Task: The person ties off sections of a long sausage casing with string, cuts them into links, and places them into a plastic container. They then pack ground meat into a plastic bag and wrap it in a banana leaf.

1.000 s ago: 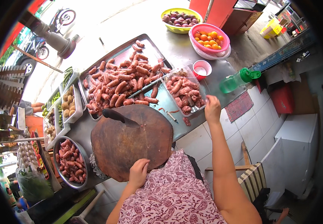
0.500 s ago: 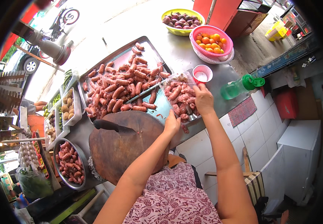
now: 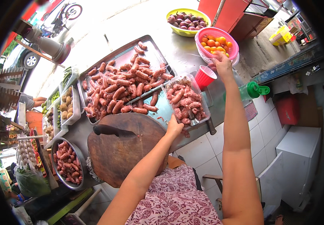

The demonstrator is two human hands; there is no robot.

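My left hand grips the near left corner of a clear plastic container filled with raw reddish sausage pieces. My right hand is stretched far forward, at the near rim of a pink basket of orange fruits. Its fingertips are partly hidden, and something reddish shows under them. Between the container and this hand leans a red cup. Left of the container, linked sausages lie heaped on a metal tray. A dark-handled knife rests on the round wooden chopping board.
A steel basin of sausages stands at the left, below vegetable bins. Another dark handle sticks out beside the container. My right forearm partly covers a green bottle. A yellow basket of purple onions stands at the back.
My right hand has left the container's right side and moved forward to the pink basket. The red cup now leans over more. My left hand stays at the container's corner.
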